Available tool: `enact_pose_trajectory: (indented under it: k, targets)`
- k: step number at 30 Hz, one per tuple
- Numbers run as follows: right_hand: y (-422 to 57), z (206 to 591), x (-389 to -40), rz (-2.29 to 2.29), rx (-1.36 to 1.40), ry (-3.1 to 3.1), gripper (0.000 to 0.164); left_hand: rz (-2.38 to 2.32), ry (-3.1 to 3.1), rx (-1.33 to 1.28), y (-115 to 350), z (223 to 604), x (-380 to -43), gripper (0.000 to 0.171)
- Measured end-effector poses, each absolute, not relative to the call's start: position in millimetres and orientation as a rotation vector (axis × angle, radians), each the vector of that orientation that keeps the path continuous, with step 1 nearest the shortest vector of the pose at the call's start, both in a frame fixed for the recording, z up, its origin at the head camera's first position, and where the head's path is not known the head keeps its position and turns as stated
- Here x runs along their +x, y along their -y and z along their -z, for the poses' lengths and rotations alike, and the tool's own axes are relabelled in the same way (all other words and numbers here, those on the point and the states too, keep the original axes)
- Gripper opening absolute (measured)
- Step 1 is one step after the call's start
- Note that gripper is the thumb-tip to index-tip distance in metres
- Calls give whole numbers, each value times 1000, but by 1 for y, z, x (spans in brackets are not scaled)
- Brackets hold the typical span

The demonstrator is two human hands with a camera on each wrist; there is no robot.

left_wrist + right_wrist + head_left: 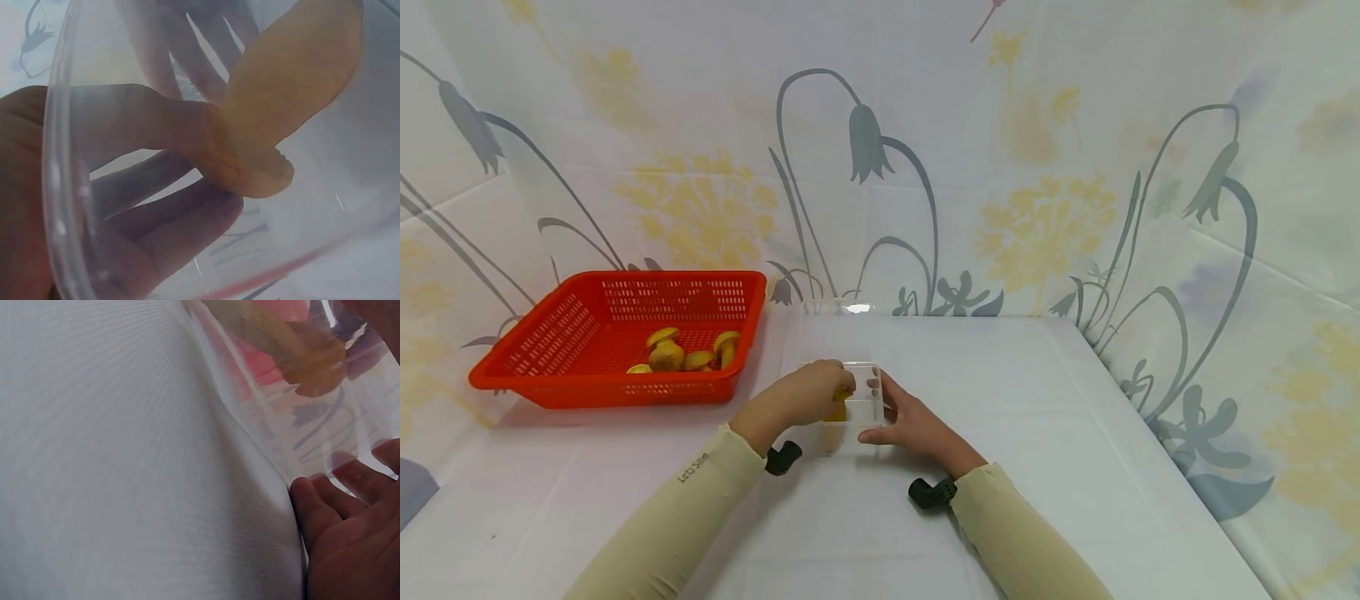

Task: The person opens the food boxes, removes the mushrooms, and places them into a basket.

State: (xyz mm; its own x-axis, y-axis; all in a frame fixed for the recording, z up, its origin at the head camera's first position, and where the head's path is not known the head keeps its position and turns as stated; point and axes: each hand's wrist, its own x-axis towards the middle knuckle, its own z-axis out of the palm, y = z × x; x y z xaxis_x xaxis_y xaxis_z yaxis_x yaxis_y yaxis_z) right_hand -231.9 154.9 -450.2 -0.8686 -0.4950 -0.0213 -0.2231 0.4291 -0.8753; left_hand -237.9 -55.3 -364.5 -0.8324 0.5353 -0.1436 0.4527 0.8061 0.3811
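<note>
A clear plastic box (863, 412) stands on the white-covered table in front of me. My left hand (805, 396) reaches into it over the left side and pinches a yellow-brown mushroom (300, 75) by its cap. The mushroom's thick stem points away from those fingers in the left wrist view. On the box's right side, my right hand (917, 421) holds the wall, thumb at the near corner and the other fingers spread along the side. Through the clear plastic (300, 434), the right wrist view shows the mushroom (312, 365) too.
A red perforated basket (602, 392) stands at the left, with several yellow mushrooms (666, 357) in it. Behind the box is another clear plastic piece (842, 308), near the table's back edge. A flower-printed cloth (865, 233) hangs behind the table. A grey object (411, 492) shows at far left.
</note>
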Motion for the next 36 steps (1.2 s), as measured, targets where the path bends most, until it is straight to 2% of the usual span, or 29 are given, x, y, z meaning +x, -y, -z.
enact_pose_trajectory:
  k: [7,36]
  targets:
    - [-155,451,-233,1413,-604,-2407,111,-533,-2746,728,58,358,-236,28]
    - [-152,442,-228,1360,-614,-2467,109,-736,-2836,850,84,327,-236,33]
